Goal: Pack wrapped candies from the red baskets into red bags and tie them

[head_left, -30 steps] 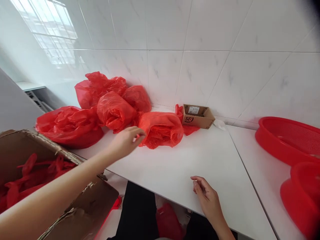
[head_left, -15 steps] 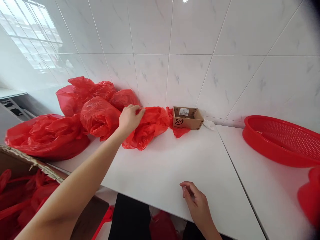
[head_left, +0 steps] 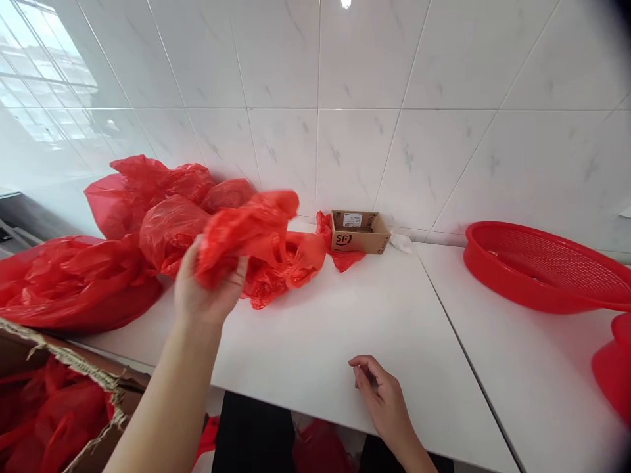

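Observation:
My left hand (head_left: 207, 292) is closed on a crumpled red plastic bag (head_left: 246, 230) and holds it lifted above the white table (head_left: 345, 328). Behind it lies a heap of more red plastic bags (head_left: 148, 217) against the tiled wall. My right hand (head_left: 382, 401) rests on the table near its front edge, fingers loosely curled, with nothing visible in them.
A small open cardboard box (head_left: 357, 231) stands at the wall. A big red mesh basket (head_left: 542, 266) sits at the right, another red basket (head_left: 614, 368) at the right edge. A large cardboard carton (head_left: 59, 407) with red items is at lower left.
My left hand reached to the bag pile, gripped one red bag and has pulled it up and toward me. The right hand stayed in place.

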A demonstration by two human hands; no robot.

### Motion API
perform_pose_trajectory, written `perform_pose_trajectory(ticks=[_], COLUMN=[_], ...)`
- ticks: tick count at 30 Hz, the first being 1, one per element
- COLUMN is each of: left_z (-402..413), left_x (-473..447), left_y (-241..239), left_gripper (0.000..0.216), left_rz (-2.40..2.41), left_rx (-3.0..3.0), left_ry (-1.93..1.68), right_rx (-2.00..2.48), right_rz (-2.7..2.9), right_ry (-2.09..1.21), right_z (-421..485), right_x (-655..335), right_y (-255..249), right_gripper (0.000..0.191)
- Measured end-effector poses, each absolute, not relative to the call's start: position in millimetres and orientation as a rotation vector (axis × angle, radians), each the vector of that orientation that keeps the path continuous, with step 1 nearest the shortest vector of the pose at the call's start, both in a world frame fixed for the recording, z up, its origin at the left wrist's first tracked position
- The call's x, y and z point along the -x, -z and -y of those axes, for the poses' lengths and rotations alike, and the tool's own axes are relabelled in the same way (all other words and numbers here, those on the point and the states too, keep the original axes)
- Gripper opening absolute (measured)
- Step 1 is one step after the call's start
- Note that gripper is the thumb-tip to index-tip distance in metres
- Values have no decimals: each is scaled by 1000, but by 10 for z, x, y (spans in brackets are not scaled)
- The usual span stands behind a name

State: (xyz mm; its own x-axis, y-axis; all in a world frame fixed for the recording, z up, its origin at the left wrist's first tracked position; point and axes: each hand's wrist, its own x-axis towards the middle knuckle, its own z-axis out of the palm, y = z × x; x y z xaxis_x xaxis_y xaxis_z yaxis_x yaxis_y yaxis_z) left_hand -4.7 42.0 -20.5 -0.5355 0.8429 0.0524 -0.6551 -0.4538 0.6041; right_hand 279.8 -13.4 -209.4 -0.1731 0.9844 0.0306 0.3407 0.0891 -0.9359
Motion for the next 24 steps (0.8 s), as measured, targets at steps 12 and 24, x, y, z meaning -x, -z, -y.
perform_pose_trajectory(ticks=[12,24], left_z=[256,771], left_x=[-857,-1112], left_y=[1337,1757], left_gripper=[21,39], left_rz=[-943,-1076], left_rx=[-632,-428], left_ry=[-1491,-1248], right_rx=[935,839], right_rz=[1100,447], right_ry=[-1253,-1167], right_z=[129,512], right_x=[-2721,-3160], right_y=[1510,1469], right_gripper=[57,26])
